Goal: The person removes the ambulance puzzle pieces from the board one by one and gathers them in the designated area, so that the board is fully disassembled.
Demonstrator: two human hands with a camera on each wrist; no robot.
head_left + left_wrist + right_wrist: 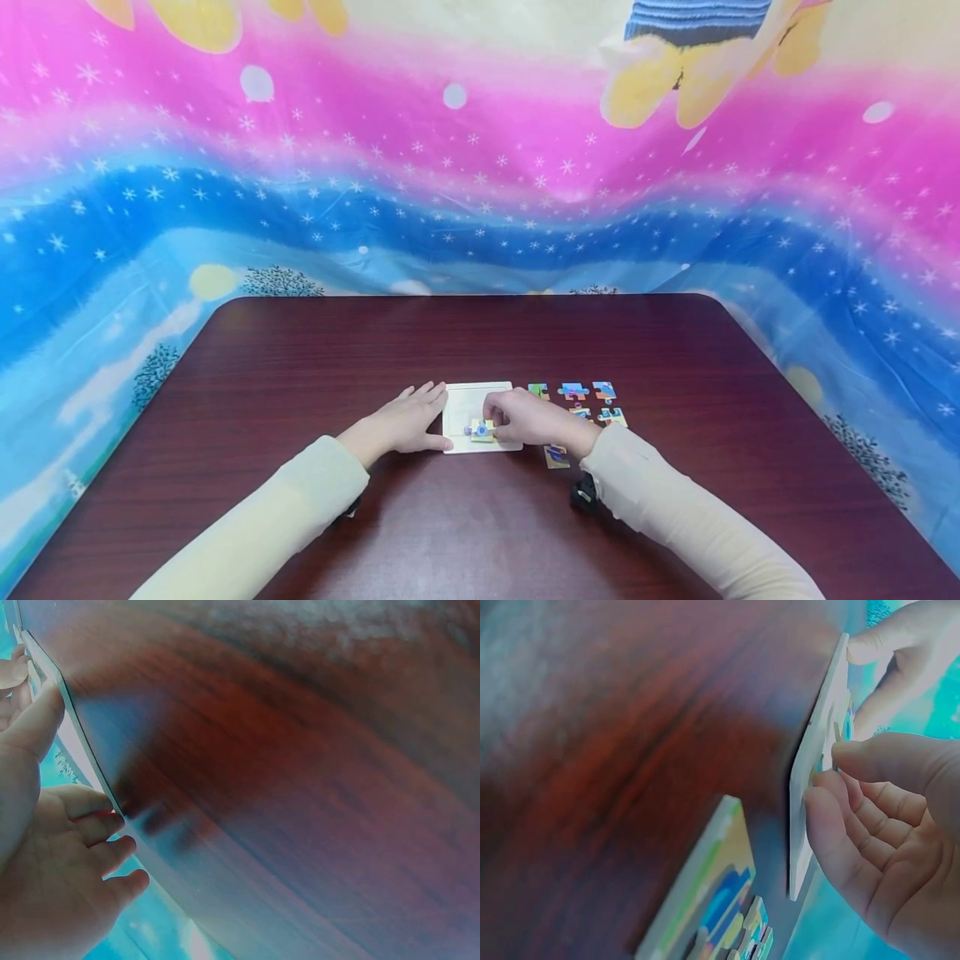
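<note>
A white puzzle tray (465, 400) with a raised rim lies flat on the table. My left hand (408, 421) rests at its left side, fingers spread and extended, with the thumb along the near left corner. Over the tray's lower middle, my right hand (528, 417) pinches a jigsaw puzzle piece (482, 431), pale yellow with a blue round figure. In the right wrist view the piece's thin edge (837, 736) shows at the thumb tip, tilted near the tray's surface. The left wrist view shows the left fingers (112, 855) stretched past the tray's edge.
Several loose puzzle pieces (573, 391) lie right of the tray, some partly hidden by the right wrist. One piece (557, 457) sits nearest the tray's lower right corner. The dark wooden table (480, 533) is backed by a colourful cloth (480, 183).
</note>
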